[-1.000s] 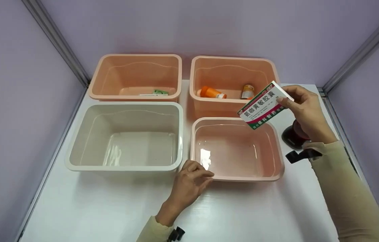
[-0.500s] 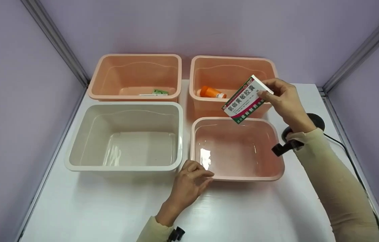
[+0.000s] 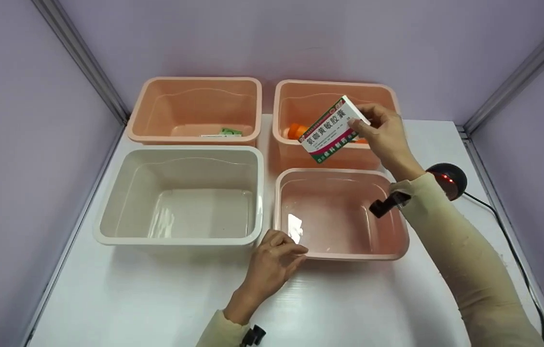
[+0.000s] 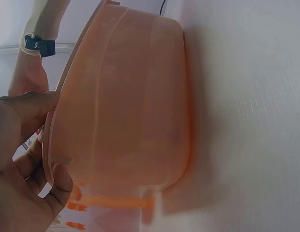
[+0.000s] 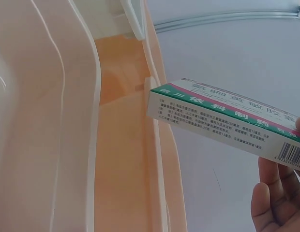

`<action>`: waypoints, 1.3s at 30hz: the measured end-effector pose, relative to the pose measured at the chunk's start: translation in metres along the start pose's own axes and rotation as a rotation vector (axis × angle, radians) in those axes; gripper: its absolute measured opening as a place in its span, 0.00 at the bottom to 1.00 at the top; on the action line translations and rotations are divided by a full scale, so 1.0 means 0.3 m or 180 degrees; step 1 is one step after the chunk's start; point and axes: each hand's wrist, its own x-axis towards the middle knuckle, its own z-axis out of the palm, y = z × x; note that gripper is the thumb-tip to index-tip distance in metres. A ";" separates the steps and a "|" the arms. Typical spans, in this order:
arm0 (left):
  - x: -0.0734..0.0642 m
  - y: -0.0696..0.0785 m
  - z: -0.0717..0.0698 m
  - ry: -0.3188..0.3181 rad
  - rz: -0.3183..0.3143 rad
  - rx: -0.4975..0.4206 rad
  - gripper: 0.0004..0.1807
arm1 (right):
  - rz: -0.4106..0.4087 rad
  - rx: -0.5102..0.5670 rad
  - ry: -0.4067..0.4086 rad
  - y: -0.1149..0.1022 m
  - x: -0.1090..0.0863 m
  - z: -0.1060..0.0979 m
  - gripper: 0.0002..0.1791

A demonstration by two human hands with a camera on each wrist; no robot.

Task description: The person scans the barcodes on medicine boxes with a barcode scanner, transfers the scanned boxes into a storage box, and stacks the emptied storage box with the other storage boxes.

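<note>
My right hand (image 3: pixel 387 140) pinches a white medicine box (image 3: pixel 332 131) with green and magenta bands at its end, thumb on the printed face. The box is tilted, over the front edge of the back right orange bin (image 3: pixel 296 156). In the right wrist view the medicine box (image 5: pixel 222 116) shows its barcode side, apart from the bins. My left hand (image 3: pixel 269 262) grips the near left corner of the front right pink bin (image 3: pixel 349 257), thumb and fingers about its rim. In the left wrist view that bin (image 4: pixel 126 101) stands on the table.
An orange pill bottle (image 3: pixel 295 131) lies in the back right bin, partly hidden. The back left orange bin (image 3: pixel 195 103) contains a green and white pack (image 3: pixel 231 131). A pale grey bin (image 3: pixel 195 241) stands front left. At right sit a black scanner (image 3: pixel 450 180) and its cable (image 3: pixel 513 246).
My right hand has carried the medicine box left and slightly away from me, from the right side to over the back right bin's front edge. The scanner has come into sight. My left hand stays put.
</note>
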 end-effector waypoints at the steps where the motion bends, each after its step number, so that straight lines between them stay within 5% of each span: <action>1: 0.001 0.001 0.000 -0.0004 -0.0006 -0.0005 0.04 | 0.0000 -0.0018 0.0006 -0.003 0.004 0.009 0.13; 19: -0.006 0.003 -0.014 -0.0060 -0.0011 -0.0010 0.05 | 0.0111 0.0300 0.0079 -0.037 0.093 0.199 0.15; 39: -0.012 0.001 -0.013 -0.0067 -0.0012 -0.0071 0.06 | 0.0294 0.0218 0.0066 -0.040 0.147 0.316 0.15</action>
